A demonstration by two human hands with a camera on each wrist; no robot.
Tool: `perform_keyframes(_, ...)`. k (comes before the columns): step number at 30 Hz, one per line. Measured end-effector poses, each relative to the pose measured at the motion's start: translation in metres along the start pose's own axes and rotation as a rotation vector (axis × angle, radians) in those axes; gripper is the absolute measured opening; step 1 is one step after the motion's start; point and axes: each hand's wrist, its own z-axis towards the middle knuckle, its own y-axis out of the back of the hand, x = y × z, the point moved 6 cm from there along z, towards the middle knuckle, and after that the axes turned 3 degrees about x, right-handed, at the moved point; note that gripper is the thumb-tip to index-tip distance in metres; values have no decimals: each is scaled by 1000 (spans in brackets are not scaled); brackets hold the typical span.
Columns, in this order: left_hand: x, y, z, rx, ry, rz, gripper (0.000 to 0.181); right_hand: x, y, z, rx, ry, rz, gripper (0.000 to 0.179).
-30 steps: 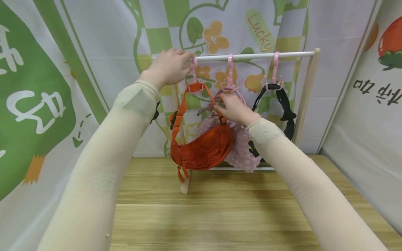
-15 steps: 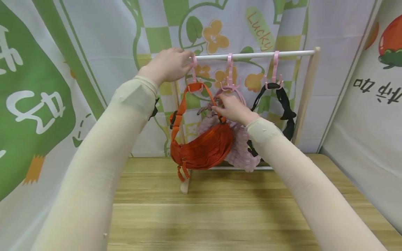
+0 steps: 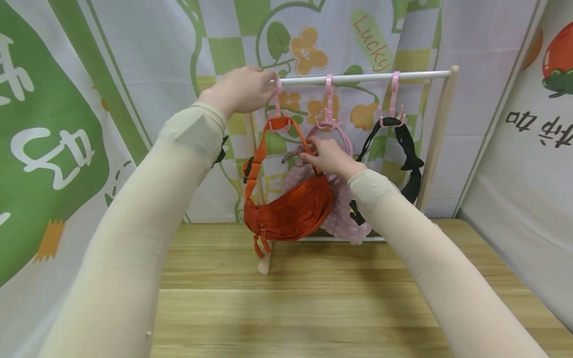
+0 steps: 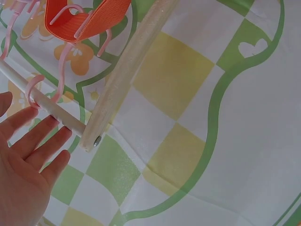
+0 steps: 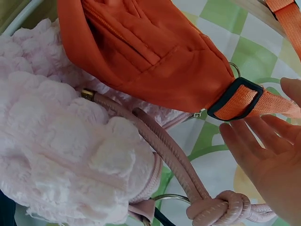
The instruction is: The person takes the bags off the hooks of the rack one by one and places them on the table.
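Note:
My left hand (image 3: 243,90) is up at the left end of the white rod (image 3: 371,77), its fingertips touching the bar beside a pink hook (image 4: 62,70). From that hook hangs an orange waist bag (image 3: 293,209) by its strap (image 3: 259,149). My right hand (image 3: 330,158) is at the right side of this strap; in the right wrist view its fingers (image 5: 254,136) reach out fairly straight beneath the strap by the black buckle (image 5: 218,110). Behind the orange bag hangs a fluffy pink bag (image 5: 61,155) with knotted pink handles (image 5: 174,165).
A black strap (image 3: 407,149) hangs from the rightmost pink hook (image 3: 394,97). The wooden post (image 3: 436,134) stands at the rack's right end. Below is a wood-grain table (image 3: 291,308), with a patterned curtain (image 3: 224,30) close behind the rack.
My right hand shifts very slightly left along the orange strap. My left hand stays at the rod, and the bags hang nearly as before.

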Motion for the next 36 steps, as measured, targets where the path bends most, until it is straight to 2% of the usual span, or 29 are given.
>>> perform_keyframes(5, 0, -1, 1, 2, 9, -2, 56, -3, -3, 1, 4, -35, 25, 53)
perform_keyframes(14, -1, 0, 0, -3, 6, -9, 57, -6, -2, 3, -27, -98, 148, 52)
perform_keyframes(19, -2, -1, -1, -4, 0, -21, 55, -9, -2, 3, -49, -116, 251, 46)
perform_keyframes(24, -1, -1, -2, -8, -1, -27, 54, -10, -2, 2, -32, -146, 356, 41)
perform_keyframes(36, 1, -3, -2, -15, -1, -17, 55, -14, -3, 0, -10, -254, 569, 41)
